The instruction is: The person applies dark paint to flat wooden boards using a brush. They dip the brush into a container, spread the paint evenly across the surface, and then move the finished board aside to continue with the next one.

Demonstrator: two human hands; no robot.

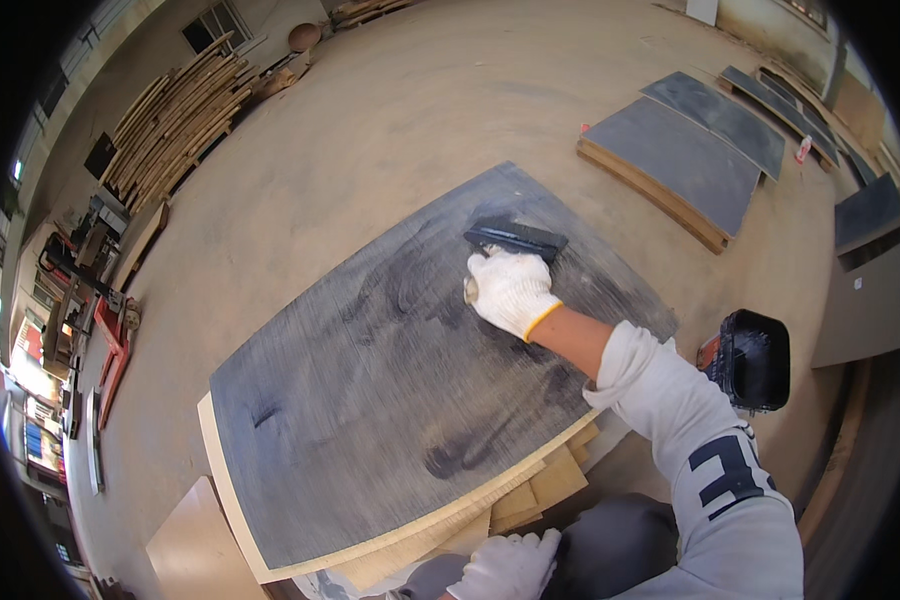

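A large board [400,380], streaked with uneven black coating, tops a stack of pale sheets before me. Near its far end my right hand [515,288], in a white knitted glove, is closed on a wide black paintbrush [518,238]. The brush's long edge lies against the coated surface; its grip is mostly hidden by the glove. At the bottom of the view my left hand [510,566], also gloved, rests by my leg, beside the board's near edge. Its fingers are loosely apart and nothing shows in them.
To the right of the board stands a black plastic tub [755,360], dark inside. Stacked dark-faced boards [675,165] lie farther off on the right. A tall pile of wood strips [180,125] and a red pallet jack [115,340] stand to the left. A bare board [202,545] lies at lower left.
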